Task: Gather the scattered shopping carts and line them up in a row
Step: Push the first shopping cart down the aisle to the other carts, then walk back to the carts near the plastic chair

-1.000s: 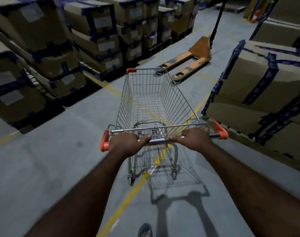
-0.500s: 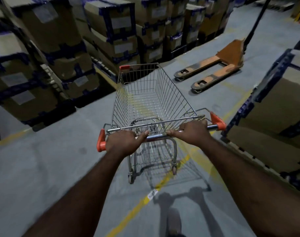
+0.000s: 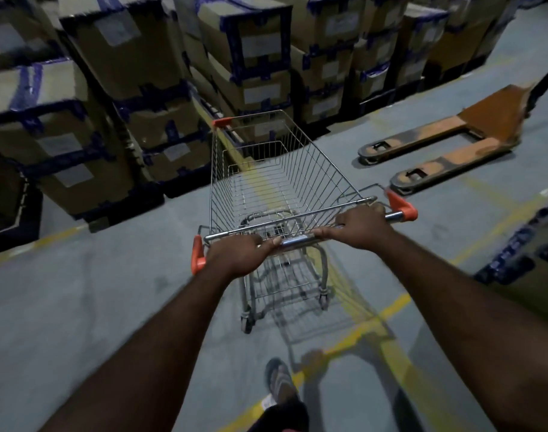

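Between the stacked boxes (image 3: 260, 57) on my left and the pallet jack (image 3: 453, 148) on my right, I had the shopping cart (image 3: 266, 194) out in front of me on the grey floor (image 3: 79, 307), its nose pointing at the boxes and near them. My left hand (image 3: 235, 254) was wrapped around the handle bar (image 3: 297, 242) just inside the left orange end cap. My right hand (image 3: 360, 227) was wrapped around the same bar near the right cap. Both fists held the bar and nothing else.

The basket was empty. No other cart or row showed, so I judged this was 1 cart being moved, with the lining-up not yet done.

I saw 3 risks. Pushing straight on could drive the front corner into the lowest boxes. Swinging too wide to the right could run a wheel onto the jack's 2 forks lying on the floor. My sandalled foot (image 3: 278, 381) was close behind the rear wheels, so a long stride could clip them. Blur hid the exact gap at the nose.
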